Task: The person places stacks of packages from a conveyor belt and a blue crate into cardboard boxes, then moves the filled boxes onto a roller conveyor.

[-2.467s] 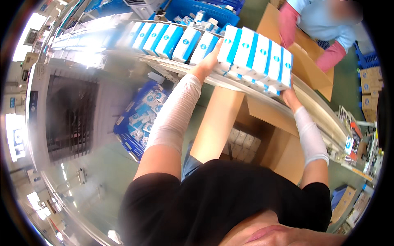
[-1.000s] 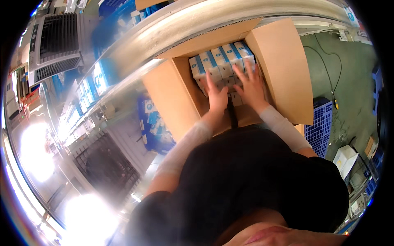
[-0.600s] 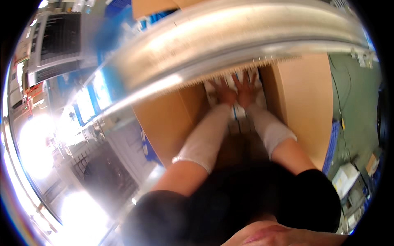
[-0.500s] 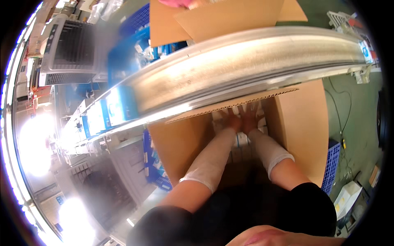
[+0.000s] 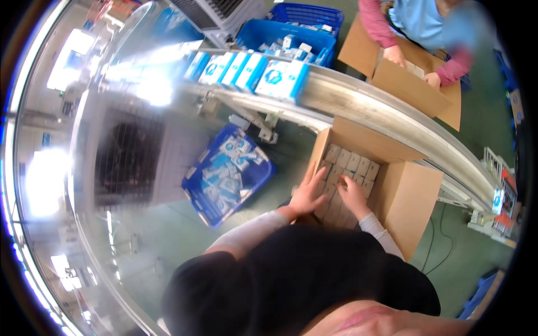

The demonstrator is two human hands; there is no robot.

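A cardboard box (image 5: 413,208) stands before me with its flaps up, holding rows of small pale cartons (image 5: 354,162) packed side by side. My left hand (image 5: 307,196) is at the box's left side, fingers spread and nothing in its grasp. Inside the box, my right hand (image 5: 353,197) is over the cartons, its fingers slightly bent and apart, with no item visible in it. Whether its fingertips touch a carton I cannot tell. Pale sleeves cover both forearms.
A metal conveyor (image 5: 358,94) runs behind the box, carrying several blue-and-white cartons (image 5: 274,77). Left on the floor is a blue basket (image 5: 216,219) of blue-and-white packs. Beyond the conveyor, a blue crate (image 5: 258,35) holds more cartons, and a co-worker's hands (image 5: 395,55) reach into another cardboard box (image 5: 356,47).
My view has swung, showing the co-worker and blue basket more fully. Both hands have come up from deep in the box and moved apart, the left to the box's side.
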